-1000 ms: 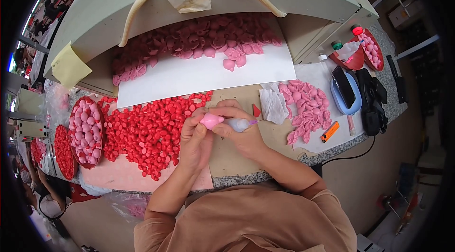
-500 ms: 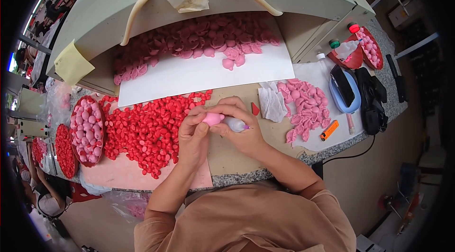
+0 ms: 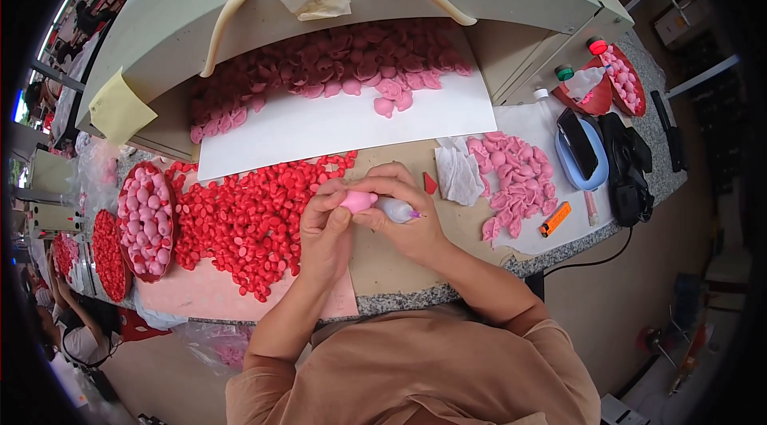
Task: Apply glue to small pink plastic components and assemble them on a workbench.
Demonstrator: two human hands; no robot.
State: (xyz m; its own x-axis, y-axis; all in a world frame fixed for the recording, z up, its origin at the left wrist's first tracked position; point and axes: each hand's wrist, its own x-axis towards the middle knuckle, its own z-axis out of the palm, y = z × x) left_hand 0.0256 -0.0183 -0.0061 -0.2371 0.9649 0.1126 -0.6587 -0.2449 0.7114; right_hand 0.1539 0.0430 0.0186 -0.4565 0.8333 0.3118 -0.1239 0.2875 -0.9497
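Between the fingertips of my left hand (image 3: 321, 229) is a small rounded pink plastic piece (image 3: 358, 200), with a little knob on its right side. My right hand (image 3: 415, 229) has its thumb and forefinger at the same piece. Tucked in the right hand is a small translucent squeeze bottle (image 3: 394, 210), its thin purple tip pointing right. Both hands are closed and meet above the brown work surface (image 3: 391, 269). Left of them spreads a heap of small glossy red pieces (image 3: 248, 225). Fingers hide part of the pink piece.
Ahead, a cabinet opening holds many pink shells (image 3: 335, 65) on a white board (image 3: 351, 125). To the right lie a white cloth (image 3: 459, 173), loose pink pieces (image 3: 519, 185), an orange box cutter (image 3: 555, 219) and a phone (image 3: 577, 144). A red bowl (image 3: 168, 261) of pink balls stands left.
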